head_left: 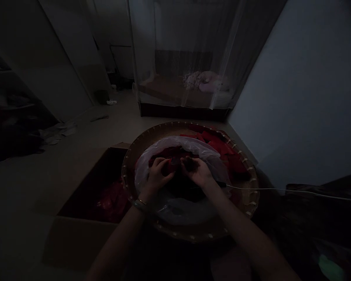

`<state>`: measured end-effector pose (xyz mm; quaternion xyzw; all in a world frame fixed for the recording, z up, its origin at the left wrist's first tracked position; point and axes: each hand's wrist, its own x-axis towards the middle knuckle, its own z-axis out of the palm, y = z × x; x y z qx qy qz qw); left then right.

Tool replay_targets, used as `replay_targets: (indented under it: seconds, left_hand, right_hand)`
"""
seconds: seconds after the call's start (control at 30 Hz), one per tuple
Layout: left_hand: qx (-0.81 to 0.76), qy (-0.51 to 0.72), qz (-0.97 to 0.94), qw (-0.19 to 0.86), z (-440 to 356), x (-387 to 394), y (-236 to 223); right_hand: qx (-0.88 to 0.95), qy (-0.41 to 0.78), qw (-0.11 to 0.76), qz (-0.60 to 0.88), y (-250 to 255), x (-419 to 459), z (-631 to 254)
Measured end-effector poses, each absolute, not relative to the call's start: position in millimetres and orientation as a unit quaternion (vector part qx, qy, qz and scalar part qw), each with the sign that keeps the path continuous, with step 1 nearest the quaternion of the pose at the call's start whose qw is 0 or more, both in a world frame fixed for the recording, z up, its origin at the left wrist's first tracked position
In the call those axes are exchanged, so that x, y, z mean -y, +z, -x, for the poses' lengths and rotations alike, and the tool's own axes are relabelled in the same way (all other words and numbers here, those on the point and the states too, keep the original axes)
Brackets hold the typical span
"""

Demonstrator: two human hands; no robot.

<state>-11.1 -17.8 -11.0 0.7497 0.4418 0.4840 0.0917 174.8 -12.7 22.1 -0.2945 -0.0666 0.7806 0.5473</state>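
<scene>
In the dim head view, my left hand (158,173) pinches a small red piece (172,166), which looks like a pouch or packet; its exact kind is lost in the dark. Close to its right, my right hand (198,171) is turned partly palm up with the fingers curled around something dark. What that is, I cannot make out. Both hands are above a whitish plastic bag (181,212), spread open with dark red contents inside. The bag lies in a wide, round woven bamboo tray (143,136). Flat red pieces (222,148) are heaped along the tray's far right side.
An open cardboard box (76,230) holding shiny red packets (111,205) stands left of the tray. A thin white cable (269,189) runs from the right to a dark handle in the tray. Beyond is a bed (163,88) behind netting; a pale wall (304,86) rises at right.
</scene>
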Motion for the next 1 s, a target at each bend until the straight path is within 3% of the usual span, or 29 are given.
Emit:
replay_targets:
  seconds: [0.6, 1.0]
  left_hand:
    - [-0.39, 0.449, -0.79, 0.153, 8, 19, -12]
    - [-0.399, 0.437, -0.787, 0.176, 9, 18, -15]
  right_hand:
    - [0.141, 0.691, 0.657, 0.266, 63, 22, -153]
    - [0.284, 0.598, 0.687, 0.299, 54, 26, -135]
